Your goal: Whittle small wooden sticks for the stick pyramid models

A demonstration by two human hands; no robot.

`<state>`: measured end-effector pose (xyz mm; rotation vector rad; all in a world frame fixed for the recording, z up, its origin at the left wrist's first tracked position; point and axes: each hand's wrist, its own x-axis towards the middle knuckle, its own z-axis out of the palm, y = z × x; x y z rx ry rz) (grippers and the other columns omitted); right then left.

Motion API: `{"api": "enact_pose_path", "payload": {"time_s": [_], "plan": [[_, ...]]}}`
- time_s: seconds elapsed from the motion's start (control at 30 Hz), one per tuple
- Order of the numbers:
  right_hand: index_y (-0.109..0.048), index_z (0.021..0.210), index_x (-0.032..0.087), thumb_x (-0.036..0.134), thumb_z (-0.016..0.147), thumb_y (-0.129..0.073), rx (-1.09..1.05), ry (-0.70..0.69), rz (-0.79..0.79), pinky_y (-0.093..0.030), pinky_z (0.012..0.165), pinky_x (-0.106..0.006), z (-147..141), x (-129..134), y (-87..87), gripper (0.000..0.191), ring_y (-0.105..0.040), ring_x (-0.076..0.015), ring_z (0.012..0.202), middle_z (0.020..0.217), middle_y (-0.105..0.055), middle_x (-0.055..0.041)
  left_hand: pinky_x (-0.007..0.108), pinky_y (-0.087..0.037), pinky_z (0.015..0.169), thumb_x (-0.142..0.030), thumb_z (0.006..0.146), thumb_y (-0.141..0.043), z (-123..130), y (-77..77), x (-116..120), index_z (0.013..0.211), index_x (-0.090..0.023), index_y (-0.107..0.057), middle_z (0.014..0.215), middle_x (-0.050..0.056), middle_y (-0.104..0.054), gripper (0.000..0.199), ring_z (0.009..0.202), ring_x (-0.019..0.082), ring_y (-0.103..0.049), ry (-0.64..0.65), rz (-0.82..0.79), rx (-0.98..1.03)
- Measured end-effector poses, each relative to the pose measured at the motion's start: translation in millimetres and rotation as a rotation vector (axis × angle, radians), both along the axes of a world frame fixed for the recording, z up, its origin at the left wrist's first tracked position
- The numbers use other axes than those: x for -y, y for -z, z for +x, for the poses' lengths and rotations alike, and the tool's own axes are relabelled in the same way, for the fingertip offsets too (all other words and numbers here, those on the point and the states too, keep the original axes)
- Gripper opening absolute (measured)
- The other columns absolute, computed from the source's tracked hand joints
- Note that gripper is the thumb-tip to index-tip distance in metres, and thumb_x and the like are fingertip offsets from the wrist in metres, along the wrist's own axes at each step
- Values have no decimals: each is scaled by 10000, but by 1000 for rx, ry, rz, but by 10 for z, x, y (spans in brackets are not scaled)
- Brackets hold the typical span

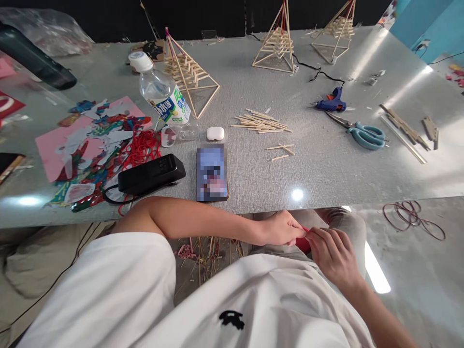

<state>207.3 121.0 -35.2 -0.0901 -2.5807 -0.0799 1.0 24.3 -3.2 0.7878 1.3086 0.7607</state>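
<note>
Left hand (pixel 281 228): I see it pinch red material (pixel 305 230).
Right hand (pixel 332 249): narrow, pinching it also.
Loose sticks (pixel 260 123): on the table (pixel 253 181).

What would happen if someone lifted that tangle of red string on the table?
The red string would probably hang floppy, as it already lies in loose, curving loops. It looks thin, so likely light for the space it fills. Lifting it might drag some scraps along, since it lies bunched against them.

a labelled plastic bottle (pixel 173 107) near a small white case (pixel 215 134) and black device (pixel 150 175)
</note>
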Motion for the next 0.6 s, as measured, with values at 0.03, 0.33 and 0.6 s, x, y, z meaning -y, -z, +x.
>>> {"api": "enact_pose_path", "payload": {"time_s": [0.03,0.33,0.6], "plan": [[-653,1107,134,22,957,-708,-8,9,-26,-519,816,-402,1,1,-2,195,-698,-234,861,1016,-786,-116,265,-249,509,-298,948,-604,0,-6,1,610,-170,-605,504,-51,-497,362,469,72,-332,1,9,4],[-706,1278,137,-33,908,-746,-99,-83,-235,-567,828,-387,97,-94,10,409,-738,-245,967,1105,-828,-117,273,-315,556,-334,1028,-535,7,8,33,581,-169,-593,578,-1,-601,480,520,89,-420,91,172,-36],[-752,1285,199,24,887,-801,-169,-82,-17,-558,778,-361,145,-106,-27,437,-761,-202,820,1020,-862,-44,258,-293,521,-356,1013,-569,46,13,12,723,-162,-645,597,-29,-581,357,498,81,-394,36,0,213]]}}
